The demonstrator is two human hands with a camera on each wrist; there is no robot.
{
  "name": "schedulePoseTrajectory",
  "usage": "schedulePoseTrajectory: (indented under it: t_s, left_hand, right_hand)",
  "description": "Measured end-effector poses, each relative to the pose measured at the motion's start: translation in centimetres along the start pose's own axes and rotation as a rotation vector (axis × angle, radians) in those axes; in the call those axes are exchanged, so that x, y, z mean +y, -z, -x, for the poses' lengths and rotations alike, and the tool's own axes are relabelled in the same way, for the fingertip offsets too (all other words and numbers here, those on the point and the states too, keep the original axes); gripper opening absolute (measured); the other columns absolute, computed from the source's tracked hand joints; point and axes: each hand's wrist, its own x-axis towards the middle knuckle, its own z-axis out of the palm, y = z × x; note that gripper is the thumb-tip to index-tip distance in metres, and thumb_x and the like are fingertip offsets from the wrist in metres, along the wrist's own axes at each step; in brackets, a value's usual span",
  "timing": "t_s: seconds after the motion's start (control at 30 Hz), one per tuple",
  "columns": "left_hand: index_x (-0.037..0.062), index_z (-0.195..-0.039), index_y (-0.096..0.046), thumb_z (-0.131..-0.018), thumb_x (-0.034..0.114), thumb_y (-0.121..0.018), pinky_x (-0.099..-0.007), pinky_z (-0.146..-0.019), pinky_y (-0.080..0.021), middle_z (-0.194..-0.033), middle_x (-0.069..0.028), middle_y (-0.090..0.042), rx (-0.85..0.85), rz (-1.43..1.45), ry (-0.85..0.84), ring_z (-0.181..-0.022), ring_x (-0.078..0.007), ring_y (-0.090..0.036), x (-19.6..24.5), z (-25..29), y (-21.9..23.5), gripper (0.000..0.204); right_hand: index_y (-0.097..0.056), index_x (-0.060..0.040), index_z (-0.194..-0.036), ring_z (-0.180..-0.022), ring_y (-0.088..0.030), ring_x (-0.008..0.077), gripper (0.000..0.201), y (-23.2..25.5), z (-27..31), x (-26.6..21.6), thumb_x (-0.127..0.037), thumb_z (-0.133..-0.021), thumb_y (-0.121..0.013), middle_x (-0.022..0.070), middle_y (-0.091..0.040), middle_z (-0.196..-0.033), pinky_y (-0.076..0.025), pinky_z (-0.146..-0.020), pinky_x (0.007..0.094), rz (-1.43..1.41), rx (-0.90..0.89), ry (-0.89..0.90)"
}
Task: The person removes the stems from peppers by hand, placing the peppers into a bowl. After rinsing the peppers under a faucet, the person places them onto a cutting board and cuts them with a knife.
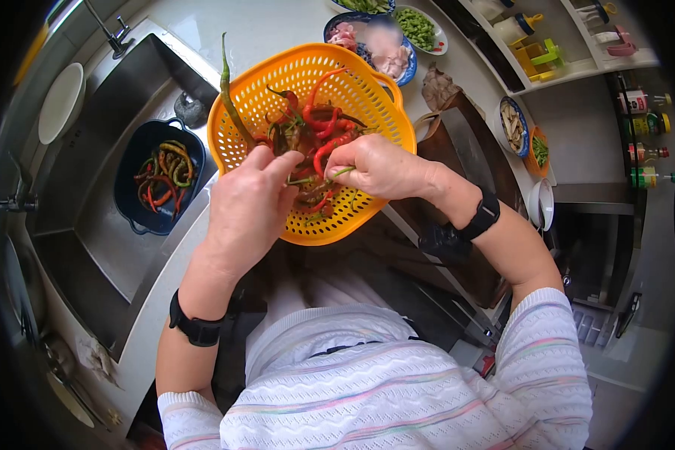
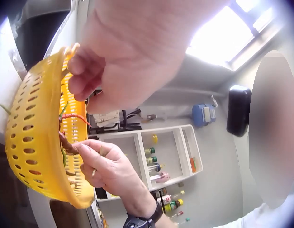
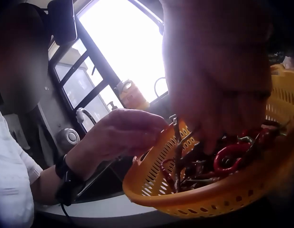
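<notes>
Hands (image 1: pixel 251 199) (image 1: pixel 379 166) pinch chili peppers (image 1: pixel 324 142) over orange colander (image 1: pixel 367 97).

My white knit sweater (image 1: pixel 367 390), faint pastel stripes, sleeves pushed up; black strap (image 1: pixel 195 326) on each wrist.

White counter (image 1: pixel 277 22) w/ orange colander (image 1: pixel 367 97), food plates (image 1: pixel 427 30), wooden board (image 1: pixel 465 150) on it.

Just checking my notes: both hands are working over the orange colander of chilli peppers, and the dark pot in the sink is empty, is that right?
Not quite. The dark pot in the sink holds red and green chilli peppers too, as the head view shows. The rest stands: the left hand and right hand are over the orange colander of chilli peppers.
</notes>
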Motion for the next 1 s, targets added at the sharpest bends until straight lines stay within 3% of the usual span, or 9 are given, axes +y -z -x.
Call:
schedulePoseTrajectory:
  t_s: [0.07, 0.13, 0.27, 0.33, 0.43, 0.7, 0.8, 0.9, 1.0]
  left_hand:
    - [0.0090, -0.097, -0.065, -0.075, 0.011, -0.064, -0.0393, -0.061, -0.048, -0.080, -0.0111, -0.055, -0.123, -0.250, -0.055, -0.069, -0.0292, -0.060, 0.2, -0.3, -0.5, 0.022]
    - [0.0091, -0.097, -0.065, -0.077, 0.015, -0.063, -0.0392, -0.060, -0.047, -0.077, -0.0103, -0.054, -0.137, -0.242, -0.078, -0.068, -0.0293, -0.059, 0.4, -0.2, -0.3, 0.021]
    - [0.0064, -0.095, -0.065, -0.079, 0.016, -0.063, -0.0384, -0.060, -0.047, -0.079, -0.0100, -0.056, -0.103, 0.103, -0.136, -0.068, -0.0287, -0.059, 1.1, 0.4, 0.2, 0.019]
    - [0.0052, -0.094, -0.064, -0.080, 0.015, -0.063, -0.0376, -0.060, -0.047, -0.079, -0.0101, -0.057, -0.079, 0.207, -0.175, -0.068, -0.0285, -0.059, 1.4, 0.9, 0.1, 0.018]
    - [0.0045, -0.095, -0.063, -0.079, 0.012, -0.063, -0.0360, -0.060, -0.047, -0.078, -0.0101, -0.057, -0.091, 0.240, -0.077, -0.068, -0.0276, -0.059, 1.8, 1.1, -0.2, 0.018]
    - [0.0046, -0.102, -0.062, -0.080, 0.007, -0.063, -0.0305, -0.054, -0.044, -0.068, -0.0087, -0.055, 0.071, 0.300, -0.140, -0.060, -0.0216, -0.056, 1.1, 1.5, 0.8, 0.022]
    - [0.0056, -0.100, -0.063, -0.077, 0.007, -0.064, -0.0315, -0.053, -0.045, -0.066, -0.0072, -0.055, 0.140, 0.226, -0.187, -0.059, -0.0219, -0.056, 1.6, 1.7, 1.2, 0.023]
    - [0.0046, -0.098, -0.063, -0.074, 0.006, -0.067, -0.0296, -0.052, -0.045, -0.069, -0.0086, -0.056, 0.215, -0.042, -0.239, -0.059, -0.0222, -0.056, 2.4, 1.9, 1.7, 0.024]
    - [0.0034, -0.101, -0.062, -0.079, 0.004, -0.064, -0.0273, -0.050, -0.043, -0.074, -0.0065, -0.061, 0.309, 0.061, -0.194, -0.058, -0.0171, -0.055, 1.6, 1.6, 3.3, 0.022]
  right_hand:
    - [-0.063, -0.0002, -0.090, -0.074, -0.062, 0.0261, 0.020, 0.6, 0.4, -0.7, -0.019, -0.083, -0.058, 0.0151, -0.064, -0.076, -0.047, -0.069, 0.0357, -0.246, 0.013, -0.021]
    - [-0.062, -0.0023, -0.090, -0.059, -0.048, 0.0052, 0.023, 1.6, 1.4, -1.4, -0.024, -0.091, -0.054, -0.0027, -0.055, -0.067, -0.040, -0.053, 0.0210, -0.550, -0.064, -0.099]
    - [-0.062, 0.0022, -0.089, -0.068, -0.050, 0.0068, 0.025, 2.0, 2.8, -1.4, -0.021, -0.090, -0.054, -0.0014, -0.057, -0.069, -0.044, -0.063, 0.0242, -0.702, -0.022, -0.190]
    - [-0.061, 0.0012, -0.093, -0.066, -0.049, 0.0052, 0.024, 2.0, 3.1, -1.3, -0.021, -0.091, -0.053, -0.0021, -0.056, -0.070, -0.042, -0.059, 0.0225, -0.948, -0.043, -0.418]
    - [-0.062, -0.0028, -0.094, -0.055, -0.044, 0.0022, 0.021, 2.3, 3.0, -2.2, -0.023, -0.091, -0.055, -0.0046, -0.053, -0.068, -0.035, -0.049, 0.0184, -0.728, -0.117, -0.159]
    - [-0.060, 0.0020, -0.092, -0.061, -0.048, 0.0069, 0.019, 3.9, 2.8, -4.9, -0.016, -0.090, -0.054, -0.0003, -0.056, -0.067, -0.041, -0.055, 0.0242, -0.543, -0.171, -0.073]
    - [-0.059, 0.0025, -0.088, -0.064, -0.051, 0.0092, 0.016, 3.5, 2.5, -5.8, -0.013, -0.089, -0.054, 0.0030, -0.059, -0.069, -0.043, -0.059, 0.0257, -0.507, -0.048, -0.176]
    - [-0.058, 0.0031, -0.082, -0.066, -0.053, 0.0104, 0.016, 2.1, 1.2, -5.8, -0.010, -0.088, -0.052, 0.0000, -0.060, -0.071, -0.045, -0.062, 0.0262, -0.163, 0.178, -0.004]
    - [-0.059, 0.0013, -0.081, -0.055, -0.051, 0.0086, 0.017, 2.8, 0.2, -6.1, -0.011, -0.088, -0.051, -0.0018, -0.056, -0.064, -0.042, -0.051, 0.0241, -0.692, 0.103, -0.182]
